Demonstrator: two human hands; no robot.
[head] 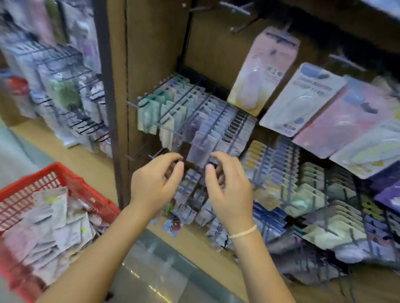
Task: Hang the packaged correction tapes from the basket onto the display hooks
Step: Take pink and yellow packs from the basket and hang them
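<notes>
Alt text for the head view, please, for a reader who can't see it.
Both hands, left hand and right hand, hold a small purple packet up to crowded display hooks. A red basket of packets sits at lower left.

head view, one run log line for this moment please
stage: hanging | both hands: left hand and right hand pinch purple packet at hook | basket: packets left
</notes>
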